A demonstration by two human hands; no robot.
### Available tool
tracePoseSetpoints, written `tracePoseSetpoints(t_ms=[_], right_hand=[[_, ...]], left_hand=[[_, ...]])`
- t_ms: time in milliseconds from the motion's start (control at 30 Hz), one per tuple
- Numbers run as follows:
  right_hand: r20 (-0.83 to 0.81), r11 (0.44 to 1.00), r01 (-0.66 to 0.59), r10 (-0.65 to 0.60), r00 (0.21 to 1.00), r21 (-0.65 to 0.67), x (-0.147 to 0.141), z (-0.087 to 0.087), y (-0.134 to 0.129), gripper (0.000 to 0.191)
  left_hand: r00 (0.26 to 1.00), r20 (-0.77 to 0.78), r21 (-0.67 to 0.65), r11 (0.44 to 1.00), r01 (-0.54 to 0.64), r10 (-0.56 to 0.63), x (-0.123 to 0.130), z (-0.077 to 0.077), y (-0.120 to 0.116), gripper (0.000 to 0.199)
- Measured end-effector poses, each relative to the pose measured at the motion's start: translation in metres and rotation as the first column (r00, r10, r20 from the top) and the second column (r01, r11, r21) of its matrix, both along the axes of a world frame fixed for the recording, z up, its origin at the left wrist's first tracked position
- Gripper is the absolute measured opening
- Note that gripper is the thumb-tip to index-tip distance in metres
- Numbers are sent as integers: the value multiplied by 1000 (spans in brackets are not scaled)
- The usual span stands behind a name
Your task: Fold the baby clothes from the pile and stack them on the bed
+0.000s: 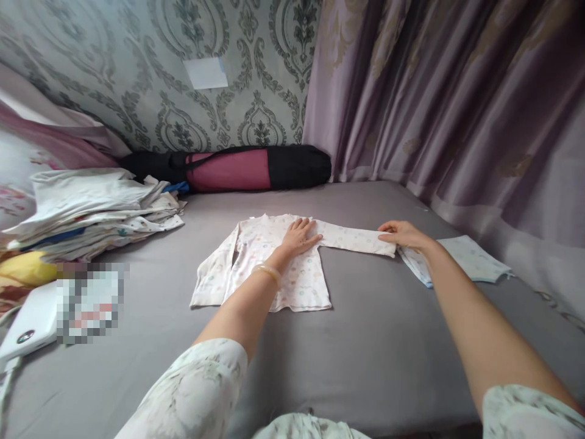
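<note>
A small white long-sleeved shirt point(260, 262) with a faint coloured print lies spread on the grey bed sheet point(365, 341). My left hand point(300, 236) rests flat on its upper chest, fingers spread. The sleeve on the right stretches straight out sideways, and my right hand point(402, 235) pinches its cuff between thumb and fingers. The other sleeve slants down along the shirt's left side. Just beyond my right wrist lies another pale garment point(473, 257) with light blue edging, partly hidden by my forearm.
At the left stands a stack of folded clothes point(100, 207). In front of it are a yellow cloth point(27, 268) and a white device with a cable point(31, 323), beside a blurred-out patch. A long black and maroon bag point(228, 169) lies along the wall. Purple curtains point(434, 103) hang at the right.
</note>
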State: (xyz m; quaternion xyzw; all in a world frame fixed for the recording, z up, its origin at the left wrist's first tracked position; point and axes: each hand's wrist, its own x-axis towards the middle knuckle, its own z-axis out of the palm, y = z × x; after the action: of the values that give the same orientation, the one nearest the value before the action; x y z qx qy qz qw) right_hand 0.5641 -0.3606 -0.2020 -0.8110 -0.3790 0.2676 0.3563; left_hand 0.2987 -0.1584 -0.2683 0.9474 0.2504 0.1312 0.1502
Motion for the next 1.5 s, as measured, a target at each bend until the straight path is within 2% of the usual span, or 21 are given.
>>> tracePoseSetpoints(t_ms=[67,133,233,300,333,400,467,567,667,767,1100,1267,1333,1400,1500], right_hand=[[179,996,-17,32,983,-83,3,-10,2,12],[366,979,-1,77,927,-202,0,-17,3,15],[639,928,122,142,756,-351,-23,-19,8,25],[772,920,164,190,606,-355,-48,-17,16,31],[797,937,124,202,569,-326,-63,-17,23,35],[766,956,-39,257,589,-291,-94,-19,41,43],[689,948,-202,317,652,-245,-124,-25,62,49],[556,926,-285,378,741,-249,-156,-35,87,58],[505,929,-250,360,785,-273,-170,-40,97,63],[497,925,-219,354,792,-310,-169,-41,95,66],[528,899,-14,270,805,-438,-135,-40,50,65],[613,874,167,173,771,-457,-108,-38,17,67],[629,861,197,169,759,-469,-101,-37,10,68],[654,857,214,174,736,-468,-101,-34,11,66],[719,913,155,183,671,-377,-116,-30,30,63]], left_hand=[[1000,-8,23,1000,3,-3,0,-1,-1,71],[1000,-27,32,999,0,1,1,-1,-2,75],[998,-63,29,1000,0,2,2,1,-3,80],[996,-89,32,999,-4,7,2,3,-5,81],[995,-100,37,999,-7,10,2,4,-5,81],[993,-121,51,999,-11,17,1,6,-7,80],[989,-143,69,997,-18,28,1,7,-8,76],[981,-184,90,995,-41,57,2,7,-9,66],[977,-201,100,994,-50,70,2,6,-9,62],[977,-201,94,994,-55,73,3,6,-8,62],[983,-175,58,997,-48,57,4,8,-9,84],[981,-190,40,998,-39,46,3,9,-8,86],[981,-194,30,999,-28,33,4,10,-8,86],[978,-210,-17,1000,-15,11,5,15,-10,87],[978,-208,-82,996,-28,10,3,28,-19,81]])
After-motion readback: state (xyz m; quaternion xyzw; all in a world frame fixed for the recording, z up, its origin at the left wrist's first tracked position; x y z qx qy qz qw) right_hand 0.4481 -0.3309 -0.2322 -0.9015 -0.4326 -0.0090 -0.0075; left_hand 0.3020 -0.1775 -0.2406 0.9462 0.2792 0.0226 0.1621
